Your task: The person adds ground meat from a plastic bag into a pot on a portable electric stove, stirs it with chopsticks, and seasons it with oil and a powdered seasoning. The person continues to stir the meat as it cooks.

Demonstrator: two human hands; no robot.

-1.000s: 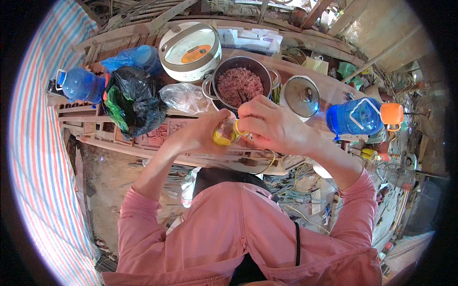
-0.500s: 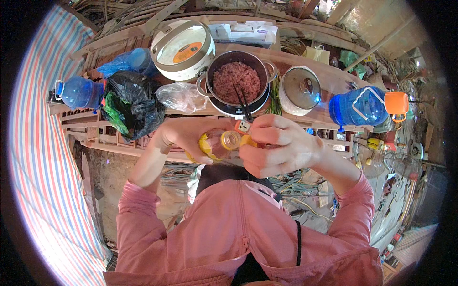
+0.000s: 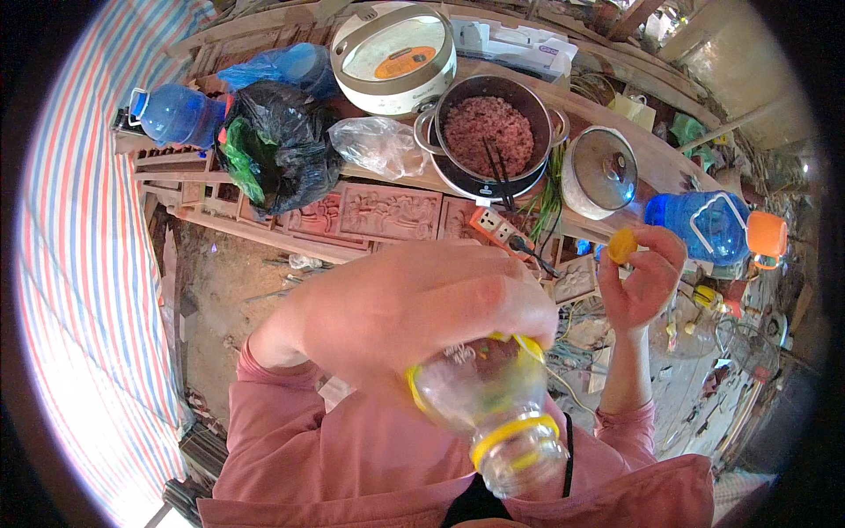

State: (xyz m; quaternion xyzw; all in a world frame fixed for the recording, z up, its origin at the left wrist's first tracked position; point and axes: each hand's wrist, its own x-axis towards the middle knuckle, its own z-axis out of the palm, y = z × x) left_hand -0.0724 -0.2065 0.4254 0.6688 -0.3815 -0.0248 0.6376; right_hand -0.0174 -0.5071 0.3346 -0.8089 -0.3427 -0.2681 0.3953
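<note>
Close to the camera, my left hand (image 3: 414,304) is wrapped around a clear plastic bottle (image 3: 488,383) with yellow bands; its uncapped mouth tilts toward me. Off to the right, my right hand (image 3: 647,286) pinches a yellow bottle cap (image 3: 622,246) between thumb and fingers. Beyond both hands, a two-handled pot (image 3: 424,132) stands on a round-based cooker (image 3: 466,183). Pinkish-brown crumbly food (image 3: 486,128), which looks like minced meat, fills it, and dark chopsticks (image 3: 498,167) lean inside. What the bottle contains is hard to make out.
A rice cooker (image 3: 440,75), a clear plastic bag (image 3: 378,145) and a black bag (image 3: 286,150) stand left of the pot. To its right are green stalks (image 3: 547,194), a glass-lidded pot (image 3: 601,172) and a blue water jug (image 3: 709,224). An orange power strip (image 3: 497,231) lies in front.
My left hand has brought the bottle up and toward me, tipping its mouth my way. The cap is off; my right hand has carried it away to the right.
</note>
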